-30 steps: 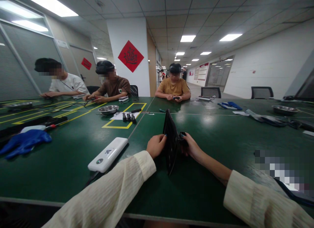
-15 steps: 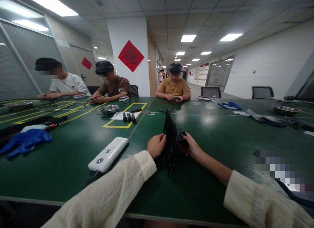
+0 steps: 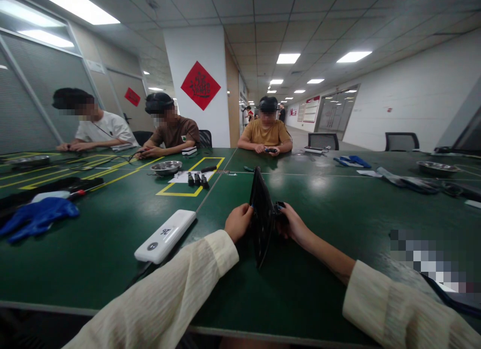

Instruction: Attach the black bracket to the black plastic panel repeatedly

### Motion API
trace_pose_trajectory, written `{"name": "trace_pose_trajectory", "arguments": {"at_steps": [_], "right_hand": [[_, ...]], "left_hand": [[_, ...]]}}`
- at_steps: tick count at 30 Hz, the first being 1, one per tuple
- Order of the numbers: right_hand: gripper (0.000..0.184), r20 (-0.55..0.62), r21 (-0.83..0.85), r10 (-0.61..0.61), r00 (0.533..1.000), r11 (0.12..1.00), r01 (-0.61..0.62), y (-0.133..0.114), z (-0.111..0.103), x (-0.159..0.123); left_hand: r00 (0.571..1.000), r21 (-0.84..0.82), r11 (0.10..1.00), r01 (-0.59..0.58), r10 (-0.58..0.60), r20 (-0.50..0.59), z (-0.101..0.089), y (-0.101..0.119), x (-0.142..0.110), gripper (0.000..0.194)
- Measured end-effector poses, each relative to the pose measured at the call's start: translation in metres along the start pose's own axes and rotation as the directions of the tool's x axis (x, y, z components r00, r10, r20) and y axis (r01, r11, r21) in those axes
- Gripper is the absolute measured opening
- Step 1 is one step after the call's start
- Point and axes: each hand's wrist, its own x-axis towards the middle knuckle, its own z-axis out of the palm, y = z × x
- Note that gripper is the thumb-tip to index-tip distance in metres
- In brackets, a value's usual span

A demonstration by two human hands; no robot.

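A thin black panel (image 3: pixel 262 223) stands nearly upright on edge between my hands, seen almost side-on. Against its left face, my left hand (image 3: pixel 239 222) is closed with thumb and fingers pinched; a tiny blue spot shows at the fingertips, too small to name. On the opposite side, my right hand (image 3: pixel 295 224) grips a small black fitting (image 3: pixel 280 207) at the panel's right face. Its lower fingers are partly hidden in shadow. To the left of my left hand lies a white power bank (image 3: pixel 166 237) with a lit number and a cable.
Several small black parts (image 3: pixel 198 180) stand on paper inside a yellow-taped rectangle, beside a steel bowl (image 3: pixel 166 168). Blue gloves (image 3: pixel 43 216) lie at left. Three people sit across the green table (image 3: pixel 319 289). Another bowl (image 3: pixel 438 168) and dark items are at right.
Almost nothing has moved. My left hand's fingertips have shifted very slightly against the panel; the right hand keeps its grip.
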Motion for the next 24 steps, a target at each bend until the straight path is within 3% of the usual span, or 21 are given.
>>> {"name": "trace_pose_trajectory", "arguments": {"at_steps": [14,24], "right_hand": [[0.033,-0.03,-0.016,0.018,0.999,1.0,-0.019,-0.01,0.007,-0.005],[0.035,-0.008,-0.01,0.021,1.0,1.0,-0.021,-0.005,0.004,-0.002]], "left_hand": [[0.999,-0.234,0.972,0.005,0.002,0.032,0.009,-0.013,0.005,0.028],[0.996,-0.253,0.967,-0.039,0.058,0.067,0.008,-0.014,0.006,0.036]]}}
